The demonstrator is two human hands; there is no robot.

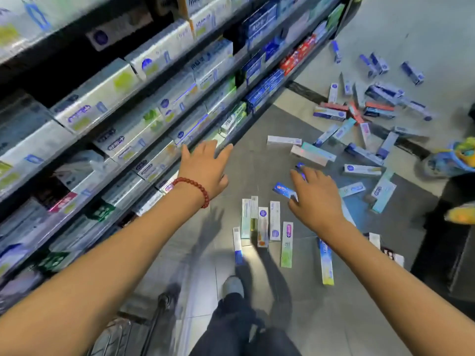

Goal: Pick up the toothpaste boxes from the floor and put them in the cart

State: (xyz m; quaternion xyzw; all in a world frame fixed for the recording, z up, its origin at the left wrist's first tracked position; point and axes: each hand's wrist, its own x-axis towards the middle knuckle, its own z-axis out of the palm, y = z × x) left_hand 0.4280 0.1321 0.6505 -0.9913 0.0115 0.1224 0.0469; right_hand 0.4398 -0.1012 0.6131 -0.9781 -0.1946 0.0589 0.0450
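Most of the job looks to be ahead: toothpaste boxes [357, 129] lie scattered over the grey floor [257, 160], a loose heap far to the right beside the end of the shelves [128, 104], more strewn through the middle, and a tidy row of upright-lying boxes [262, 227] near the person's feet, with a long yellow-green box [326, 263] just right of them. At the near left bottom edge a bit of metal frame, probably the cart [154, 319], shows, but it is too blurred and cropped to tell whether any boxes are in it. Both arms reach forward and down over the floor. The left hand [205, 170], with a red bead bracelet [195, 188] on the wrist, has its fingers [203, 150] spread and straight, holding nothing and touching nothing that can be seen. The right hand [316, 194] is likewise released, fingers loosely extended above a blue box [282, 190] lying on the floor; whether it touches that box I cannot tell, and it is not grasping it.
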